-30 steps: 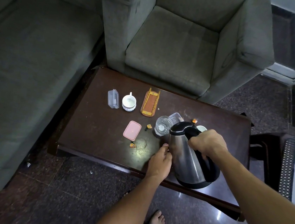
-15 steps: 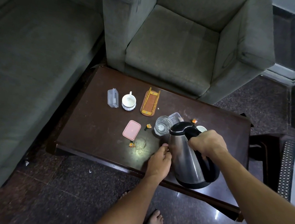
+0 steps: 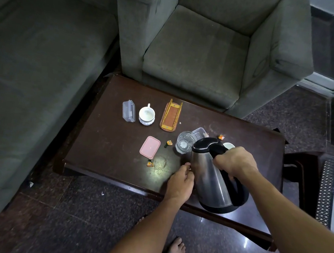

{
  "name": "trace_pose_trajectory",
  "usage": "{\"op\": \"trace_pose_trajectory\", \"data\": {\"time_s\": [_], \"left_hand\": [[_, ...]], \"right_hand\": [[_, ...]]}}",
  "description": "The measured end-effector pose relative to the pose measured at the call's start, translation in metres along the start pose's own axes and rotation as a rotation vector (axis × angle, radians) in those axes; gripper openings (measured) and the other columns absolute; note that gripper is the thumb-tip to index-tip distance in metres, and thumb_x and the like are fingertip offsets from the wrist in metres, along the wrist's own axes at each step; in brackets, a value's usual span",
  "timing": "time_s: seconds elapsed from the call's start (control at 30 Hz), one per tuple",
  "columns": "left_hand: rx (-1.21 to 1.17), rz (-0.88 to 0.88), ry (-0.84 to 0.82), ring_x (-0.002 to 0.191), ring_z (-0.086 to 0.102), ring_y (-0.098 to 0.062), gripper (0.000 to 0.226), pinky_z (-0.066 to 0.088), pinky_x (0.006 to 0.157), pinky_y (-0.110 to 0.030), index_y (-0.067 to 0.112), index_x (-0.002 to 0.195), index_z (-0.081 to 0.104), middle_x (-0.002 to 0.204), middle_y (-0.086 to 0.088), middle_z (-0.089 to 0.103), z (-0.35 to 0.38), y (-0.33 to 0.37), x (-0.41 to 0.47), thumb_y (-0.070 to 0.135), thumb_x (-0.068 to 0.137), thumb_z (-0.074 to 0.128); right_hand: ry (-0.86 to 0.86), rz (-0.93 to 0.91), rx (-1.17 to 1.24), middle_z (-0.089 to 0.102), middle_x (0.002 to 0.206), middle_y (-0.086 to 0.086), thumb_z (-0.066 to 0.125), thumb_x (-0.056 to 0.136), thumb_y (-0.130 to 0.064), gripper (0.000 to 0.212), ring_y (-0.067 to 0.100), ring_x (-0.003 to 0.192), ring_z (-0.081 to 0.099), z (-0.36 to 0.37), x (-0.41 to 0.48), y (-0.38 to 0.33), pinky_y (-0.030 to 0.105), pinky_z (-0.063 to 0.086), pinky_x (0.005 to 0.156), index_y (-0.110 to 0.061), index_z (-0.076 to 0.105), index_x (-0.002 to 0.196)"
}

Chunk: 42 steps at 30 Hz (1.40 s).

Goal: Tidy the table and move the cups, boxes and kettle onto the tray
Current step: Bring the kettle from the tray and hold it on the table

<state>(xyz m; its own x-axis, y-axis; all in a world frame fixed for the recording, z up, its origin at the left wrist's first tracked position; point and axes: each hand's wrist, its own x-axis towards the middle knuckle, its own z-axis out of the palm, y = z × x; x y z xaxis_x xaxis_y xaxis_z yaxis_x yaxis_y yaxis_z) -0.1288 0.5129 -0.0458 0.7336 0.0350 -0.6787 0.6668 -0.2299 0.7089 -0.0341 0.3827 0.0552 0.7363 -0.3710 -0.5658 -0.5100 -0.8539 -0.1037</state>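
Right hand (image 3: 235, 165) clenches the black handle of the tall stainless-steel kettle (image 3: 210, 179) at the dark wooden table's (image 3: 108, 140) near edge; left hand (image 3: 180, 185) alongside, grasp unclear.

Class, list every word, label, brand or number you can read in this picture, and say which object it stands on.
No text can be read anywhere in this view.
kettle: no brand or label shows on its steel side.
orange wrappers: any print is too small to read.
pink lid: no readable marking.
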Motion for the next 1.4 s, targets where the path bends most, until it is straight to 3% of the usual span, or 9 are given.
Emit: {"op": "trace_pose_trajectory", "data": {"time_s": [0.23,0.73,0.9,1.03,1.23,1.4], "left_hand": [[-0.004,-0.002,0.001,0.117,0.067,-0.025,0.040,0.047,0.109,-0.044,0.030,0.137,0.060,0.117,-0.004,0.077,0.0000,0.0001,0.0001,0.029,0.100,0.043],[0.003,-0.006,-0.001,0.116,0.067,-0.023,0.038,0.048,0.107,-0.043,0.033,0.133,0.062,0.115,0.001,0.076,-0.0041,0.0023,-0.0012,0.031,0.099,0.043],[0.003,-0.005,-0.008,0.115,0.067,-0.023,0.037,0.048,0.107,-0.044,0.033,0.131,0.062,0.113,0.001,0.077,-0.0047,0.0027,-0.0012,0.031,0.099,0.043],[-0.001,-0.010,-0.026,0.117,0.067,-0.025,0.041,0.048,0.109,-0.046,0.033,0.135,0.060,0.117,-0.003,0.076,-0.0045,0.0028,-0.0007,0.033,0.098,0.042],[-0.001,-0.004,-0.032,0.111,0.068,-0.023,0.042,0.049,0.106,-0.045,0.034,0.131,0.061,0.108,-0.001,0.078,-0.0038,0.0040,0.0002,0.034,0.094,0.040],[0.005,0.002,-0.028,0.113,0.068,-0.026,0.041,0.048,0.106,-0.046,0.032,0.132,0.061,0.110,-0.005,0.078,-0.0043,0.0038,0.0006,0.030,0.096,0.041]], "right_hand": [[0.003,0.014,0.009,0.068,0.047,0.001,0.059,0.056,-0.030,0.024,0.022,0.044,0.069,0.0004,0.0005,-0.0002,0.024,0.051,0.050,-0.013,0.067,0.072],[-0.006,0.001,0.001,0.070,0.060,0.004,0.059,0.056,-0.029,0.025,0.024,0.054,0.070,0.0004,0.0027,-0.0018,0.029,0.056,0.055,-0.015,0.065,0.076],[0.004,-0.003,-0.007,0.069,0.055,0.002,0.059,0.056,-0.028,0.023,0.023,0.051,0.069,0.0002,0.0032,-0.0021,0.027,0.053,0.052,-0.016,0.065,0.074],[-0.003,0.002,-0.009,0.061,0.038,-0.004,0.059,0.056,-0.029,0.022,0.021,0.043,0.068,-0.0009,0.0036,-0.0025,0.025,0.051,0.050,-0.016,0.066,0.072],[-0.009,-0.010,-0.009,0.060,0.037,-0.004,0.059,0.056,-0.029,0.022,0.015,0.030,0.061,-0.0039,0.0034,-0.0026,0.019,0.044,0.041,-0.016,0.066,0.071],[-0.021,0.000,-0.010,0.062,0.038,-0.003,0.059,0.054,-0.029,0.023,0.015,0.030,0.061,-0.0039,0.0046,-0.0034,0.019,0.045,0.042,-0.016,0.067,0.070]]}}
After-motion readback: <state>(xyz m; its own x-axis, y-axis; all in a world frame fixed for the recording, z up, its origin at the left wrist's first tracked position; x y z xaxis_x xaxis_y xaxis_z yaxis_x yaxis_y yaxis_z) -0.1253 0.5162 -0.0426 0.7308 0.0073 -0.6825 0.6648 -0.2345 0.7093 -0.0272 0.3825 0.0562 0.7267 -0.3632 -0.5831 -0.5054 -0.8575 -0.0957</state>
